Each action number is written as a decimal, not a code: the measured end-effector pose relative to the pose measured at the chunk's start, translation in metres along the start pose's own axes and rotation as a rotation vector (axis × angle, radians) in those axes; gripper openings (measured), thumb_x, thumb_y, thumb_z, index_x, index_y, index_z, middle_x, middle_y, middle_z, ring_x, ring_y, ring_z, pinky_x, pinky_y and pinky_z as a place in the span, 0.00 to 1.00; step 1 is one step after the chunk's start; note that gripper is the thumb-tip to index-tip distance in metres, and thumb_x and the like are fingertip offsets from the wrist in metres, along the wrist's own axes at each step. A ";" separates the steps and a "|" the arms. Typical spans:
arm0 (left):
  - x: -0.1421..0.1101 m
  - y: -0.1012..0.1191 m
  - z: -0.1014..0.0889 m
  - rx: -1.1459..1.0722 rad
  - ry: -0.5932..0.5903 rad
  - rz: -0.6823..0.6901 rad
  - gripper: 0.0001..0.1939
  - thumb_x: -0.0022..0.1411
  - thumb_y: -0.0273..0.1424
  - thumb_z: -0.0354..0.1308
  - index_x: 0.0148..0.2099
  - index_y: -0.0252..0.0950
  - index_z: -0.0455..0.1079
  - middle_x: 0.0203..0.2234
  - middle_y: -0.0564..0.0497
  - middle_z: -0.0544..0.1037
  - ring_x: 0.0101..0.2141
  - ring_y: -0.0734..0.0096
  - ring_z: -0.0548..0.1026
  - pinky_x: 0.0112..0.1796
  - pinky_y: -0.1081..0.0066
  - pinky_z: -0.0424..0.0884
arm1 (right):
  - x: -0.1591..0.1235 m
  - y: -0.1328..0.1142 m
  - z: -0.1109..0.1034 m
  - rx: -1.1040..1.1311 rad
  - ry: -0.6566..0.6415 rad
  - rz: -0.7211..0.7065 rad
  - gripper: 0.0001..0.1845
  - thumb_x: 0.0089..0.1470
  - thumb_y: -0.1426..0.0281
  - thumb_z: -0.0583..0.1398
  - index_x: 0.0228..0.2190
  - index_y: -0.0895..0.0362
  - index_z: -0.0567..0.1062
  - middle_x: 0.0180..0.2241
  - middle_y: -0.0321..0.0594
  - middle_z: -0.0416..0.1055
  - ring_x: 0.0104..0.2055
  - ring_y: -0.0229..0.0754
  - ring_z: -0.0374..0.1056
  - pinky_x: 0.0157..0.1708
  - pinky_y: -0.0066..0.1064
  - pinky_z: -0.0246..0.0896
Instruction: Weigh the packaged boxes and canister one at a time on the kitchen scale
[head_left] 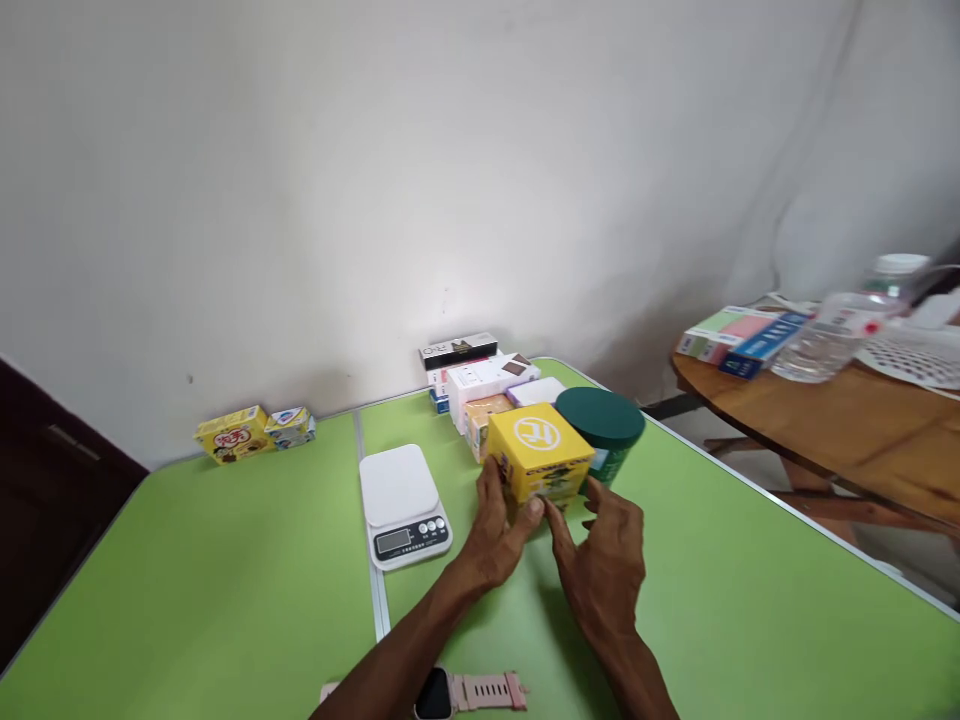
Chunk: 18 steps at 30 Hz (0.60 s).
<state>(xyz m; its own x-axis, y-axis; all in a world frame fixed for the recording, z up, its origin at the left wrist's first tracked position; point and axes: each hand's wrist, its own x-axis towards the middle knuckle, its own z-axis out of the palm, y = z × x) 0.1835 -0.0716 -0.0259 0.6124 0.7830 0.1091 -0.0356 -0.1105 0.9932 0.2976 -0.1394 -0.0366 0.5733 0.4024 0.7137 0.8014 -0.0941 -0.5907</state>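
Observation:
Both my hands grip a yellow box [546, 455] with a white emblem on its top. My left hand [496, 530] holds its left side and lower front edge, fingers curled round it. On the lower right corner, my right hand [604, 550] presses with thumb and fingers. Whether the box touches the table underneath is hard to tell. Just behind it on the right stands a round tub with a dark green lid [600, 415], partly covered by the box. Left of my hands lies a white kitchen scale [403, 500], its plate bare and its display blank.
Behind the yellow box, several boxes [491, 376] are piled against the wall. Two small yellow boxes [255, 432] stand at the far left of the green table [247, 570]. A pink-strapped smartwatch [472, 692] lies at the front. A wooden table [810, 430] holds a bottle [832, 335] and boxes.

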 end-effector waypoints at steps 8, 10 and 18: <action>-0.026 0.049 -0.043 0.039 -0.002 0.112 0.48 0.70 0.54 0.55 0.80 0.37 0.41 0.74 0.33 0.53 0.74 0.43 0.54 0.70 0.45 0.56 | 0.006 -0.088 -0.010 0.055 0.028 -0.224 0.29 0.65 0.71 0.63 0.65 0.51 0.70 0.47 0.52 0.76 0.50 0.60 0.73 0.48 0.53 0.71; -0.039 0.054 -0.077 0.024 0.116 0.170 0.43 0.70 0.52 0.57 0.78 0.39 0.49 0.70 0.33 0.61 0.68 0.44 0.65 0.65 0.47 0.66 | 0.009 -0.115 -0.004 0.153 -0.053 -0.256 0.26 0.65 0.72 0.62 0.63 0.48 0.72 0.47 0.50 0.77 0.46 0.58 0.74 0.50 0.55 0.70; -0.078 -0.009 -0.295 0.424 1.092 0.099 0.32 0.69 0.45 0.58 0.68 0.36 0.59 0.61 0.33 0.68 0.60 0.49 0.72 0.61 0.46 0.68 | -0.039 -0.241 0.150 0.760 -0.873 -0.042 0.23 0.63 0.56 0.60 0.55 0.54 0.72 0.54 0.51 0.74 0.52 0.52 0.74 0.49 0.45 0.74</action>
<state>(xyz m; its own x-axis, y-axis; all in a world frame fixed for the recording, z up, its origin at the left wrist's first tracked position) -0.0970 0.0494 -0.0312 -0.3877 0.8462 0.3657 0.3470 -0.2336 0.9083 0.0571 0.0039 0.0219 -0.0017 0.9117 0.4108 0.3380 0.3871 -0.8578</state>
